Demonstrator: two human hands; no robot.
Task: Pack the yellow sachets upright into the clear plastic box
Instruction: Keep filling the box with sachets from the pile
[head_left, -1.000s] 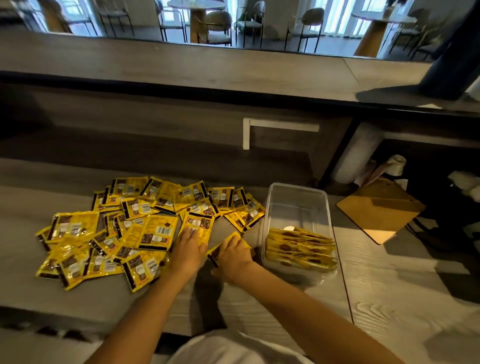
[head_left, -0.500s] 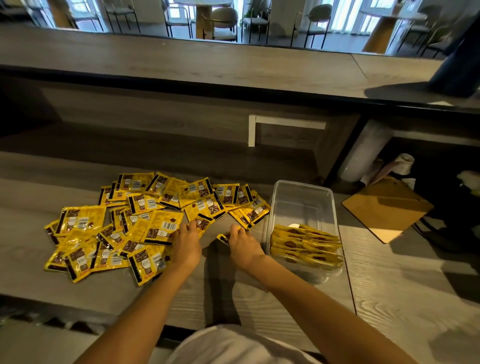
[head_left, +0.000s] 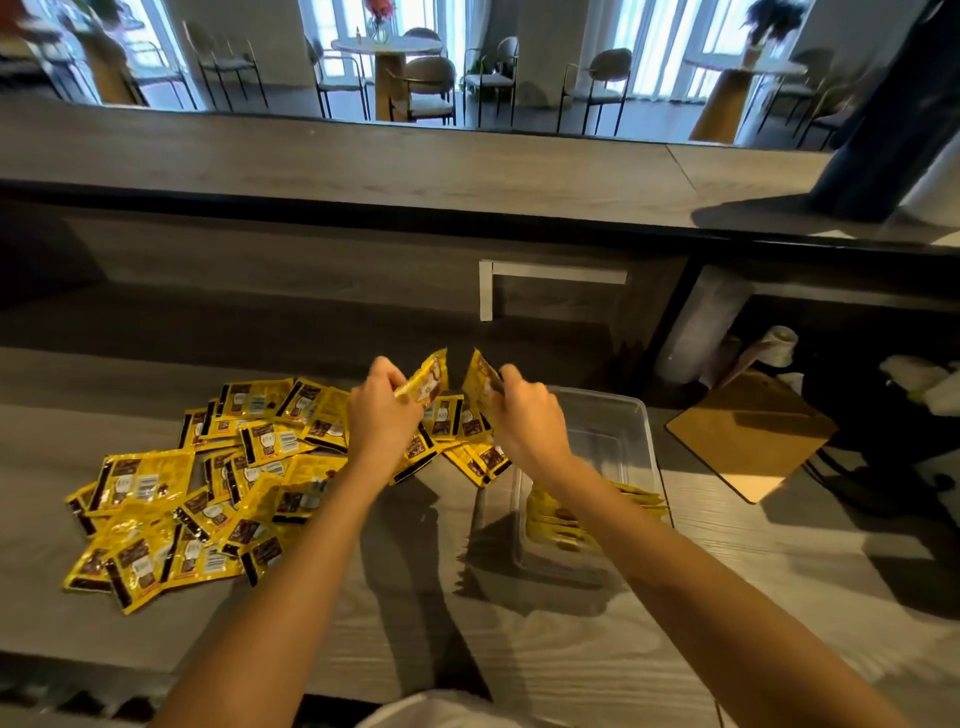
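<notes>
Yellow foil sachets (head_left: 208, 499) with brown print lie mostly loose in a flat, overlapping heap on the grey wood-grain table (head_left: 519, 639), just left of the clear rectangular plastic box (head_left: 623, 410). Only a short row of sachets (head_left: 641, 503) stands on edge inside the box, at its near end, and your right forearm hides part of it. The far part of the box looks bare. I judge you to be early in the job: a small share is packed and the bulk of the heap is not.

Your left hand (head_left: 382, 415) pinches one sachet (head_left: 430, 376) and your right hand (head_left: 530, 415) pinches a second sachet (head_left: 480, 374). You hold both above the heap's right edge, nearly upright and close together. Whether they touch, I cannot tell. Neither one is inside the box.

To add this pair, you would likely carry them right and down, then set them on edge against the standing row. Thin, slick packets could tip flat into the open space, so the row may need support.

A light brown wooden board (head_left: 748, 436) lies further right, apart from the box.
</notes>
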